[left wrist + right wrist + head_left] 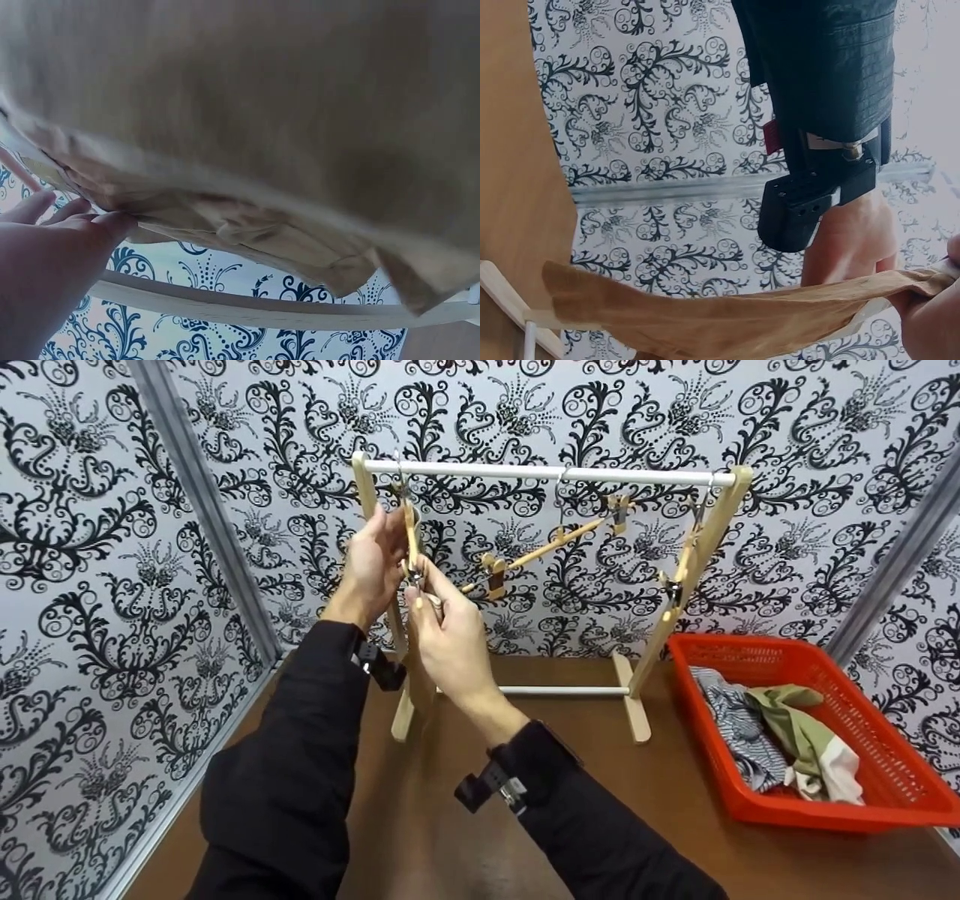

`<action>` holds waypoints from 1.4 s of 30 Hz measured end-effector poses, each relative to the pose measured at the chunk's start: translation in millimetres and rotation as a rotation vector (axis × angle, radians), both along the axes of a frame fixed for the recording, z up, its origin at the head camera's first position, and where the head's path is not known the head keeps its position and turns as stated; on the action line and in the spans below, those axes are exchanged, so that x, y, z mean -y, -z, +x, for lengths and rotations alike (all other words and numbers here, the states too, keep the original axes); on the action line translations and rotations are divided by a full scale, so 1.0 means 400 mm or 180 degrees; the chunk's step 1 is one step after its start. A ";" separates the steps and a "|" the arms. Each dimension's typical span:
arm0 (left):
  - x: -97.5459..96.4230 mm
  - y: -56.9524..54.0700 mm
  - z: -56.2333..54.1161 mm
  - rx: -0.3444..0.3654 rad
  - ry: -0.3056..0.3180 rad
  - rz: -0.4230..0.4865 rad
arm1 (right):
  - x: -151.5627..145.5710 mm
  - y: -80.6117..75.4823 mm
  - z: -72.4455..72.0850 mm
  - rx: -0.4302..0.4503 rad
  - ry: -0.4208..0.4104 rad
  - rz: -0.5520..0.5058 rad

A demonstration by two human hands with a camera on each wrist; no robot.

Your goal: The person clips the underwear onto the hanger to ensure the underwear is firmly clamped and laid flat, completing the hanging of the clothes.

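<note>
Right hand [454,637] pinching nearer clip [415,577] of wooden hanger [410,534]; left hand [367,562], fingers loosely extended, touching brown cloth [705,319] hanging above desk [465,787] toward far-left corner. Probably best: right hand squeezing clip squarely, left hand steadying cloth's edge flat, avoiding bunching.

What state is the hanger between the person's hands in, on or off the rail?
On: in the head view, the hanger hangs by its metal hook over the white rail, with the right hand gripping near its lower end.
</note>
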State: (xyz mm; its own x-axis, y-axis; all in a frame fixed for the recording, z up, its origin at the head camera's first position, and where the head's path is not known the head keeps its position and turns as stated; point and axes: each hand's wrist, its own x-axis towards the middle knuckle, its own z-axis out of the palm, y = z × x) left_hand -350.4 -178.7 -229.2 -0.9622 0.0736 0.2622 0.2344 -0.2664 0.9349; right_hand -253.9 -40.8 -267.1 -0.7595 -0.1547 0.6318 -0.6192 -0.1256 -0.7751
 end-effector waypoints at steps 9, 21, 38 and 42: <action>0.000 0.021 -0.005 0.0079 0.0029 0.0038 | 0.006 0.004 -0.004 0.0166 -0.0210 -0.0207; -0.020 0.016 -0.009 -0.0028 -0.0044 0.0446 | 0.017 -0.045 -0.018 0.0177 -0.0206 -0.0196; 0.004 0.062 -0.006 0.0144 0.0032 0.0335 | 0.022 0.004 -0.029 0.0354 -0.0270 0.0017; 0.002 0.066 0.002 0.0021 0.0178 0.0412 | 0.014 0.011 -0.026 0.0326 -0.0312 0.0154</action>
